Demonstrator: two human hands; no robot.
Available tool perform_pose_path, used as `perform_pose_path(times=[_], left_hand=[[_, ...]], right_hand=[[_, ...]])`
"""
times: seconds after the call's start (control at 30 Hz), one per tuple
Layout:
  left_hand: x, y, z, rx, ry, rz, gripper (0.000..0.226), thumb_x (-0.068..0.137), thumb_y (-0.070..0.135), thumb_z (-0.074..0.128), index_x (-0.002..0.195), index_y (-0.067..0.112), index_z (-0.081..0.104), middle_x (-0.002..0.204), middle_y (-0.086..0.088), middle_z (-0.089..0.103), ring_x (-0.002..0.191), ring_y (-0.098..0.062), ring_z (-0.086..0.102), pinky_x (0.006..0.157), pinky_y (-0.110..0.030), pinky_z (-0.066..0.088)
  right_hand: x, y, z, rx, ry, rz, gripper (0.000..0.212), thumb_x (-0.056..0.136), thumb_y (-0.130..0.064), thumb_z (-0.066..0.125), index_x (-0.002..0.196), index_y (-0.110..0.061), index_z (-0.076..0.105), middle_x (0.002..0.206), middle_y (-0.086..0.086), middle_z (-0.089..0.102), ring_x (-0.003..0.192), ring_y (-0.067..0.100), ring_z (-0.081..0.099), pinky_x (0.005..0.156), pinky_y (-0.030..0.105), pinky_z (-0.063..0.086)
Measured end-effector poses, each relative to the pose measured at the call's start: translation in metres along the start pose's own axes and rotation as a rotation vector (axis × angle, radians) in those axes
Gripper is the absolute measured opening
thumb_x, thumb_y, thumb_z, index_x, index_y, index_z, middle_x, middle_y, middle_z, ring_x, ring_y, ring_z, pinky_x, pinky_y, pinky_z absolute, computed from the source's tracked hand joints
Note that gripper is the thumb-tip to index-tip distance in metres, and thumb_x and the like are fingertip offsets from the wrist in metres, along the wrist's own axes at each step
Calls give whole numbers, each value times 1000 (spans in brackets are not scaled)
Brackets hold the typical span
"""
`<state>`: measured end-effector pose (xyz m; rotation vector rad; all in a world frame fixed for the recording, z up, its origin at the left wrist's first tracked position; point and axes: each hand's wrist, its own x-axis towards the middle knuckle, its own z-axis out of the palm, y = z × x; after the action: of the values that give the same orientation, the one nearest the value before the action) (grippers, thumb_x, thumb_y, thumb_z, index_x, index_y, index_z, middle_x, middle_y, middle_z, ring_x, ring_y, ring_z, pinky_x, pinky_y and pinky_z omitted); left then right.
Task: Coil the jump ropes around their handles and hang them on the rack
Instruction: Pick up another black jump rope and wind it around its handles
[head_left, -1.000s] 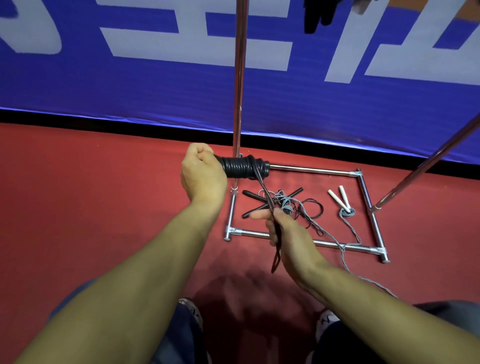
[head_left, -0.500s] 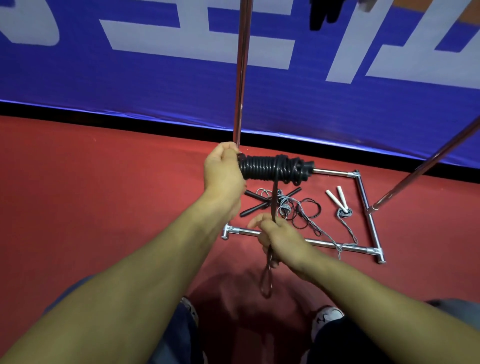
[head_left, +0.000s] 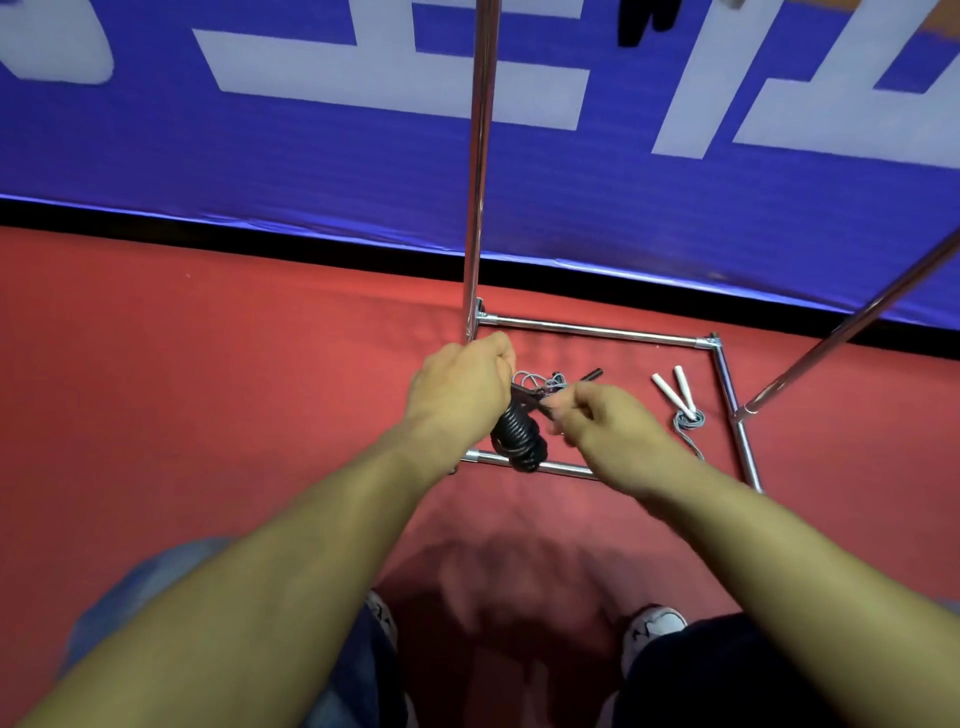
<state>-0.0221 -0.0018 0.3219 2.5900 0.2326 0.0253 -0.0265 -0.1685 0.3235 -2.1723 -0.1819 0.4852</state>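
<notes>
Centre frame: my left hand (head_left: 460, 395) grips black coil (head_left: 519, 441), hanging down so turns stay tight. My right hand (head_left: 597, 421) pinches rope end (head_left: 540, 402), likely to tuck it. White rope (head_left: 680, 400) on floor, right.

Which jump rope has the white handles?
The grey rope lying alone at the right inside the rack base; its two white handles lie side by side. The coiled rope in the left hand is black.

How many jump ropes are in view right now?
3. A black coiled jump rope held in the hands; a grey rope with white handles on the red floor; a tangled rope with black handles behind the hands, partly hidden.
</notes>
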Motion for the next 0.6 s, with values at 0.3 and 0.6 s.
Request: perform_pose_path(times=[0.3, 0.6], left_hand=[[-3, 12, 2, -126, 308, 219, 23, 85, 19, 34, 84, 23, 56, 67, -12, 64, 67, -43, 55, 62, -42, 42], [3, 8, -2, -299, 347, 114, 20, 81, 21, 31, 72, 28, 48, 61, -3, 59, 65, -35, 53, 63, -43, 45]], right_hand=[[-16, -20, 11, 1079, -383, 486, 25, 93, -17, 60, 75, -8, 75, 83, 9, 69, 51, 6, 49, 48, 12, 47], [-19, -19, 23, 1013, -454, 516, 41, 95, -54, 48, 69, -23, 49, 57, -7, 35, 48, 9, 42, 52, 25, 46]])
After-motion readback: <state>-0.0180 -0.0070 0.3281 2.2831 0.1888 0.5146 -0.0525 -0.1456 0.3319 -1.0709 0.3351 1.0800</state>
